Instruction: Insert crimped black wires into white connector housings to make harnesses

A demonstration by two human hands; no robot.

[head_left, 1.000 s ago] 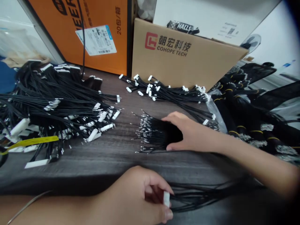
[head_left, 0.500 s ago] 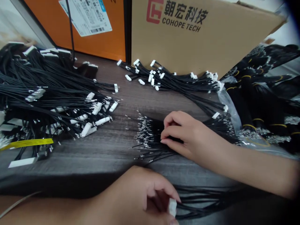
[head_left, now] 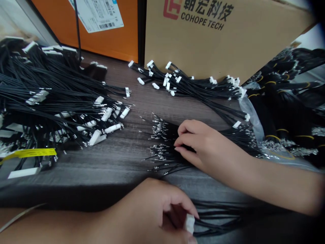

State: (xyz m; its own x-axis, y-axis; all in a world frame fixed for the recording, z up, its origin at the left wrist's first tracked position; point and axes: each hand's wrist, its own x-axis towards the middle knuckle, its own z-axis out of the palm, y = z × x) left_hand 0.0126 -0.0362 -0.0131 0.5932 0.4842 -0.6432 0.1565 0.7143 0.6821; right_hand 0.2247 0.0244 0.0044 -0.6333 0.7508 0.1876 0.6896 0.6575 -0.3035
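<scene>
Split into two clumps with a narrow gap between them, the metal-tipped ends of the loose wire bundle (head_left: 170, 130) formed one continuous fan half a second ago; the right hand (head_left: 205, 142) has kept its place over the bundle, while the left hand (head_left: 149, 210) still has its white connector (head_left: 189, 223).

The left thumb and fingers are clamped on that connector, near the worktop's front edge; black wires (head_left: 218, 225) run from it toward the right, into shadow. The right thumb and middle fingertip are together at the bundle, the index finger curled above them; whether a wire is pinched there, I cannot tell. The bundle lies on the worktop (head_left: 101, 169), its bare tips pointing left.

Behind the bundle, a row of finished harnesses (head_left: 195, 91) with white connectors lies along the foot of the brown carton (head_left: 203, 51); an orange box (head_left: 111, 44) stands beside that carton, at the worktop's back edge. Toward the left edge, a big heap of harnesses (head_left: 50, 91) spreads, connectors and metal tips facing several ways; a yellow tag (head_left: 38, 152) lies at its near side. Toward the right, banded wire bundles (head_left: 269, 112) are stacked by clear plastic film (head_left: 255, 118).
</scene>
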